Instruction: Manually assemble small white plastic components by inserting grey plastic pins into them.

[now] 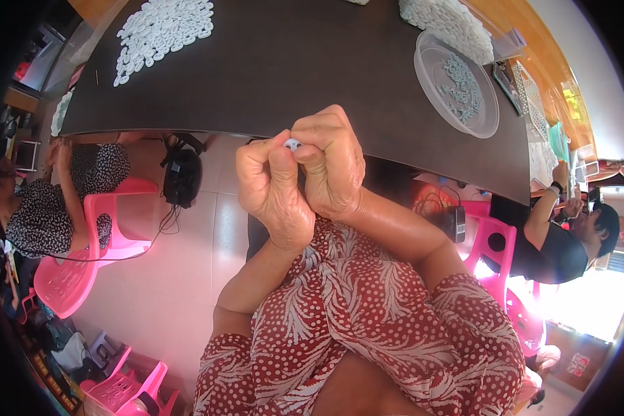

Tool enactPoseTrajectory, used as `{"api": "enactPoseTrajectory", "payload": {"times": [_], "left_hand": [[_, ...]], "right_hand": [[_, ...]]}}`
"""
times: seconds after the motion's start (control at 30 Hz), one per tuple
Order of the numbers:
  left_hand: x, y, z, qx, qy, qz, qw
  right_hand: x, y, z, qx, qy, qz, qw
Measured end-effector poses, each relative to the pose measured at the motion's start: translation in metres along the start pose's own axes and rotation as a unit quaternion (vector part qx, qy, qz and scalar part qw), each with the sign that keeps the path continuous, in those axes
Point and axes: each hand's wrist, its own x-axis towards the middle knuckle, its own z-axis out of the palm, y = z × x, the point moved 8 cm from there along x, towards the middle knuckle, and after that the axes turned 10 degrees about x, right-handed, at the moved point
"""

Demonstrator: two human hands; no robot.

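My left hand (276,191) and my right hand (333,161) are drawn together just off the table's near edge. Pinched between their thumbs and fingers is a small white piece (292,145) with dark openings in it. Both hands are closed, and the fingers hide part of the piece. On the table's far left lies a spread of white oval ring pieces (163,35). A shallow clear round tub (428,104) stands at the right, with small pale blue-green pieces (461,87) in it.
The dark brown table (277,62) reaches across in front of me. Behind the tub rests a clear bag of white pieces (447,28). One person (41,215) sits at the left by a pink chair (118,215), another (568,243) at the right. A black backpack (182,177) is below the table edge.
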Motion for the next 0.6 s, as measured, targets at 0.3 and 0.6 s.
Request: {"api": "enactPoseTrajectory", "payload": {"times": [0.3,0.6], "left_hand": [[0.007,-0.015,0.022,0.084,-0.056,-0.041,0.994],[0.027,-0.041,0.028,0.098,-0.141,-0.086,0.981]], "right_hand": [[0.004,0.02,-0.03,-0.026,0.005,0.103,0.994],[0.127,0.079,-0.195,-0.268,0.066,0.123,0.953]]}}
